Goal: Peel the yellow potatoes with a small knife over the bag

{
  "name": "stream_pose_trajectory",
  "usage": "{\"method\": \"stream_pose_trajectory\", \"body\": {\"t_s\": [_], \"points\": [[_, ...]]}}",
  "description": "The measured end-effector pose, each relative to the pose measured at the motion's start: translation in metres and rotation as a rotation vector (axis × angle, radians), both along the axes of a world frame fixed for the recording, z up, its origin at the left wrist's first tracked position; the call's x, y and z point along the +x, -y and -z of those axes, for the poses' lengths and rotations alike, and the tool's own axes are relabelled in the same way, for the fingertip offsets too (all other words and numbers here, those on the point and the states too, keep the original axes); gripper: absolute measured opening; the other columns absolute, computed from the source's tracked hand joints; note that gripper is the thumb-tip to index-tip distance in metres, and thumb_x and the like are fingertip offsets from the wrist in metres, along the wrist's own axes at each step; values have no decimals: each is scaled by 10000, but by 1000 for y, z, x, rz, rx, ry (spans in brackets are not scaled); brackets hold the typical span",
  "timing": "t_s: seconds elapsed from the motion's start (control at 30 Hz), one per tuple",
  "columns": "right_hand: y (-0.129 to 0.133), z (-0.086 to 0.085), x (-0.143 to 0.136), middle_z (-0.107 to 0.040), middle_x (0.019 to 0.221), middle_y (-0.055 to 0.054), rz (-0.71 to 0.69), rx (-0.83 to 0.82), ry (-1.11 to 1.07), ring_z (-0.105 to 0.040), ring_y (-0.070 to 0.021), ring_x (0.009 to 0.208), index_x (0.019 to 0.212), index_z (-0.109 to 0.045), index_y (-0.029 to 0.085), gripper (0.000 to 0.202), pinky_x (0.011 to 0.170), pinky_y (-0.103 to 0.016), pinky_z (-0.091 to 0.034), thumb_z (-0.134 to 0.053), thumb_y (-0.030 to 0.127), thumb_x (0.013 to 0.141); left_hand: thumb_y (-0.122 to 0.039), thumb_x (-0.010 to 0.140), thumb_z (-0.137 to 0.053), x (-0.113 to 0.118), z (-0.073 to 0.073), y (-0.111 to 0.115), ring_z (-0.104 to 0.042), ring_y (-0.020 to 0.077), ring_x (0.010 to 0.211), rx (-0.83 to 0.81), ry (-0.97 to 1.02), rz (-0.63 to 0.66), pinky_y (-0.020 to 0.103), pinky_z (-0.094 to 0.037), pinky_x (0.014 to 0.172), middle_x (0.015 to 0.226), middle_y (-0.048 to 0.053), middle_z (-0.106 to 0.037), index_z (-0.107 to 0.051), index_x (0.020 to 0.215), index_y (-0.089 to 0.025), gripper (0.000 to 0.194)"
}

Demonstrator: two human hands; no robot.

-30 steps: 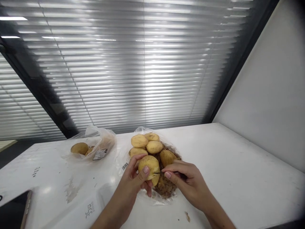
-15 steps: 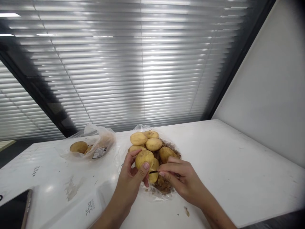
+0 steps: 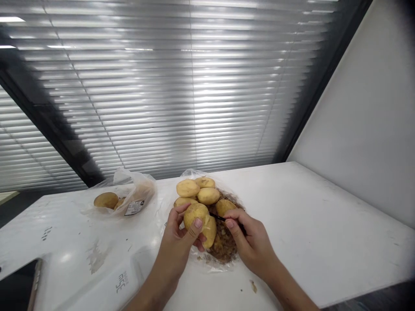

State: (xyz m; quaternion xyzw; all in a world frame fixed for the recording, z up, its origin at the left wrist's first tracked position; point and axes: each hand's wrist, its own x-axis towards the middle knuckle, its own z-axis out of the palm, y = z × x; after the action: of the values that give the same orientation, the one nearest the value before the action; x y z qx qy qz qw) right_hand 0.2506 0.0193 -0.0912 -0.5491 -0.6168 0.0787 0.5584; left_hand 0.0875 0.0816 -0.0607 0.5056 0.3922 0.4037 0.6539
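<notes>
My left hand is closed around a yellow potato, thumb on its near side. In my right hand is a slim black tool, its tip at the right side of that potato; whether it is a peeler or a knife I cannot tell. Just below the held potato shows another smooth yellow potato. Behind my hands several pale potatoes lie together on a clear plastic bag. A darker potato rests beside brown peelings on the bag.
To the left, a translucent bag with a label contains unpeeled potatoes. A white box-like object and a phone lie at the near left of the white table. Blinds stand behind, a wall at right.
My right hand has turned, and the black tool has moved up from the lower potato to the right side of the held one. My left hand keeps its hold almost unmoved.
</notes>
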Motion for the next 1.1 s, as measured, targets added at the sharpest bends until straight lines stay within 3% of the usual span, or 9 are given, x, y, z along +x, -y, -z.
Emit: {"method": "stream_pose_trajectory", "body": {"t_s": [0.2,0.37,0.63,0.9,1.1], "points": [[0,-1,2,-682,833,-24,-60,-7,80,-618,-141,740,970,-655,213,151,678,-250,-482,-507,187,983,-485,747,-777,-2,0,-1,-636,130,623,-43,64,7,289,-550,515,1049,35,-589,-474,1141,-211,567],[1,-3,6,-622,790,-10,-111,-36,81,-592,-125,717,1095,-707,234,229,644,-234,-470,-511,181,989,-483,755,-782,-3,0,-1,-631,139,631,-48,99,22,289,-540,511,985,23,-602,-478,1145,-205,568],[2,-4,5,-543,735,-7,-135,-74,91,-553,-128,681,1060,-745,235,251,611,-244,-447,-501,210,1004,-479,788,-765,-4,1,0,-663,159,652,-59,141,58,298,-529,532,969,17,-593,-473,1143,-197,540],[1,-1,6,-469,720,-2,-143,-49,160,-505,-129,654,1081,-741,216,280,588,-248,-410,-478,167,997,-462,767,-780,-3,3,-1,-625,129,640,-36,103,10,296,-532,538,1015,27,-587,-470,1148,-195,559],[0,2,7,-468,716,-9,-153,-25,225,-490,-135,654,985,-744,184,268,587,-257,-393,-477,154,988,-491,779,-757,-1,5,-2,-591,118,615,-14,54,-3,288,-511,523,997,22,-579,-469,1147,-198,552]]}}
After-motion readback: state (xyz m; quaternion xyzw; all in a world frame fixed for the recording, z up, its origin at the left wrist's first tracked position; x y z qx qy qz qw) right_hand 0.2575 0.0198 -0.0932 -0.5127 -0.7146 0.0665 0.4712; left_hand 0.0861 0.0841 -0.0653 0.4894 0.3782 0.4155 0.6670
